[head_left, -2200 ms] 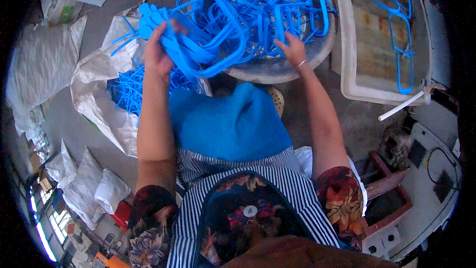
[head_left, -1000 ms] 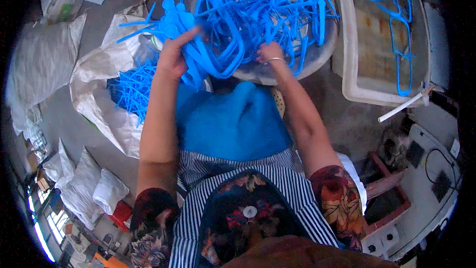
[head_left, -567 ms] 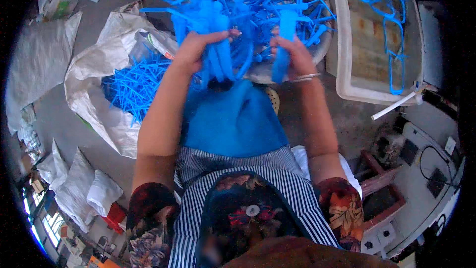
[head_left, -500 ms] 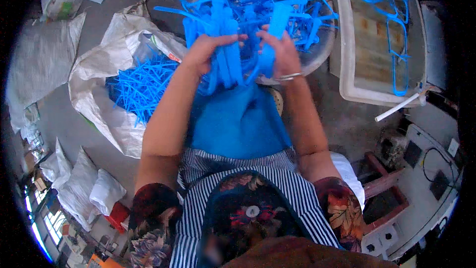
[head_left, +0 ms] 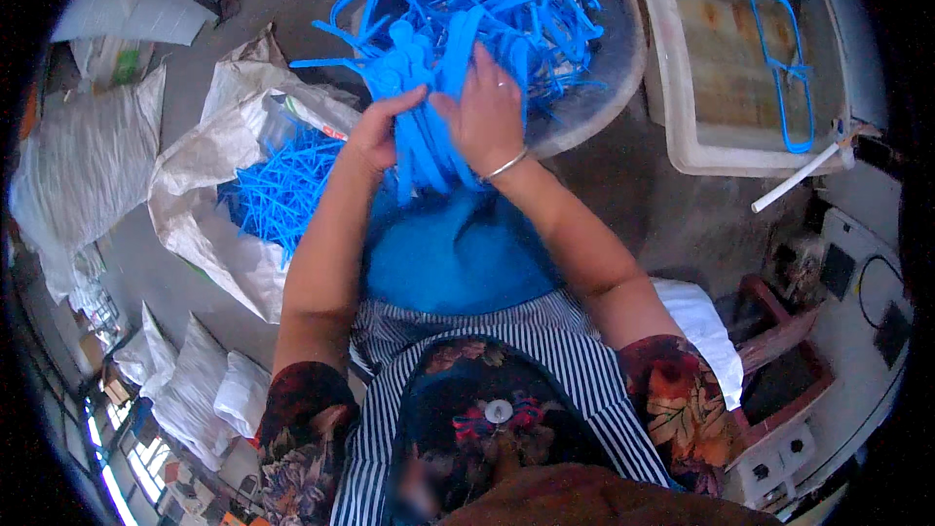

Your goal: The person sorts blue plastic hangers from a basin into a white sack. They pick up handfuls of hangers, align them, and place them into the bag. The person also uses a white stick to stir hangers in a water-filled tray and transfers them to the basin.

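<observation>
Over our lap, above a blue cloth (head_left: 458, 253) spread on our knees, we hold a bunch (head_left: 426, 136) of blue plastic hangers upright between both hands. Our left hand (head_left: 375, 131) is wrapped around the bunch from the left, thumb stretched across its front; our right hand (head_left: 487, 117) presses against it from the right with fingers closed over the strands, a thin metal bangle (head_left: 506, 167) at the wrist. The two hands sit close together, both clamped on the same bunch.

The hangers are thin, smooth, glossy strips with hooked and looped ends, too tangled for us to count. The top of the bunch reaches the rim of a round grey basin (head_left: 614, 68), which is heaped with more of the same blue hangers (head_left: 506, 0), lying crosswise in a loose tangle.

To our left one crumpled white woven sack (head_left: 209, 195) stands open, with a third mass of blue hangers (head_left: 282, 190) inside it. Beyond it lie several more flat white sacks (head_left: 88, 156), and a few plump ones (head_left: 195, 380) near the lower left edge.

To the right of the basin sits one pale rectangular tray (head_left: 682, 117) with rounded corners and a stained bottom, holding a few hangers (head_left: 779, 29). One white rod (head_left: 799, 178) sticks out by its near corner.
</observation>
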A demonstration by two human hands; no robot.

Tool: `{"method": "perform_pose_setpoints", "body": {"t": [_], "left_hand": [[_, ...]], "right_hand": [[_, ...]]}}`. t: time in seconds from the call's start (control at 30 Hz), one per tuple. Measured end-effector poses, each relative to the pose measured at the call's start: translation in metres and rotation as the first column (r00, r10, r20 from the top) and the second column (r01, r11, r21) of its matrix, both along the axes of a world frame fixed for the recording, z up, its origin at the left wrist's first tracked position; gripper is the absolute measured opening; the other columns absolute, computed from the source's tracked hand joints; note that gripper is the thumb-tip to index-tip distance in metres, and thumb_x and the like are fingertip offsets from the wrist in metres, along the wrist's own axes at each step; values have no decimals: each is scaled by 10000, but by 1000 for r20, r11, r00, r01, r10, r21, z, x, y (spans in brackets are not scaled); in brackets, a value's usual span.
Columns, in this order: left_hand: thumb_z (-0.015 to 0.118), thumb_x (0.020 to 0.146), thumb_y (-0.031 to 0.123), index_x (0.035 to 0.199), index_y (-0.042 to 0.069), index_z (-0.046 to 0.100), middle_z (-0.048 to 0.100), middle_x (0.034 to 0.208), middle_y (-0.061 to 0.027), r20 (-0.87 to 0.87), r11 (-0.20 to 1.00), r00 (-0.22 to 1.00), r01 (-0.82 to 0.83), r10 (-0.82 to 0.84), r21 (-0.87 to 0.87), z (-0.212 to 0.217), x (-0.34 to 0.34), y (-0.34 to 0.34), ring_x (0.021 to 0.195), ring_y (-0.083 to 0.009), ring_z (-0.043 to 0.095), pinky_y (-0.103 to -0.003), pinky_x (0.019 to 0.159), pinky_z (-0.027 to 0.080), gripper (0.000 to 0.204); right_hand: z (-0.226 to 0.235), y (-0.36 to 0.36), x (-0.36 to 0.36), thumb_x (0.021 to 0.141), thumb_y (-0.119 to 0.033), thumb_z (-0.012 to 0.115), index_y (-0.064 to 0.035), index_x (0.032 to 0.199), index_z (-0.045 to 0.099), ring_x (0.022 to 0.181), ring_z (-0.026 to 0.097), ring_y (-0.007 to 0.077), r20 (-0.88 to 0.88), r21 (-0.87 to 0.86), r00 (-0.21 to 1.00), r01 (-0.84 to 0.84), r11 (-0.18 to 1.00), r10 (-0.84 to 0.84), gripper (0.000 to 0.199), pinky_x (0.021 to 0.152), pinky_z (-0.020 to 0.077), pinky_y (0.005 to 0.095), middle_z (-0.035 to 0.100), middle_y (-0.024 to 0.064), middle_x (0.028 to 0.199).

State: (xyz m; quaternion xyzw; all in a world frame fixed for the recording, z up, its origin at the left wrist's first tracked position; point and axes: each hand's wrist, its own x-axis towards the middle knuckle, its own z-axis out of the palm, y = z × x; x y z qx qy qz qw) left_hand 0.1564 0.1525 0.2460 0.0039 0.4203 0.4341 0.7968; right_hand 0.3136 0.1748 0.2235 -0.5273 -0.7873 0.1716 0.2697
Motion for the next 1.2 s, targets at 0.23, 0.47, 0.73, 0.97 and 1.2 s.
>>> {"method": "perform_pose_setpoints", "body": {"t": [0.23,0.47,0.73,0.97,1.2], "left_hand": [[652,803,127,1165,55,547,595,1130,-111,-109,996,993,48,-55,-70,-2,14,11,993,-248,590,-396,849,493,384],[722,687,63,1208,79,519,585,1138,-75,-412,945,865,327,-287,28,7,31,14,1034,-242,553,-394,894,447,560],[780,630,130,1296,42,417,527,1215,-122,-697,820,575,571,-428,-32,28,5,6,1082,-252,518,-377,930,420,764],[797,641,207,1327,23,369,482,1283,-138,-881,408,64,900,-469,-152,83,-62,-31,1168,-282,456,-381,1017,319,829],[823,620,235,1310,45,410,467,1298,-135,-856,388,-47,878,-516,-282,102,-89,-43,1184,-271,447,-389,1011,326,826]], "right_hand": [[2,-16,2,748,-492,600,86,1206,462,1054,499,301,169,-135,985,-23,991,46,750,955,297,488,410,194,1320],[21,-19,26,709,-594,579,42,1094,557,963,544,279,326,-127,942,-40,991,79,743,833,381,475,465,167,1237],[-59,103,111,745,-151,538,-194,856,639,1191,440,289,349,428,922,-316,847,167,156,945,406,413,562,63,1167],[-140,161,130,823,-249,521,-213,939,653,1198,421,267,656,4,721,-297,955,221,180,963,324,556,513,-13,1216],[-85,148,91,814,-148,518,-202,1090,601,1201,423,271,647,-87,664,-424,902,375,293,936,365,537,462,33,1293]]}}
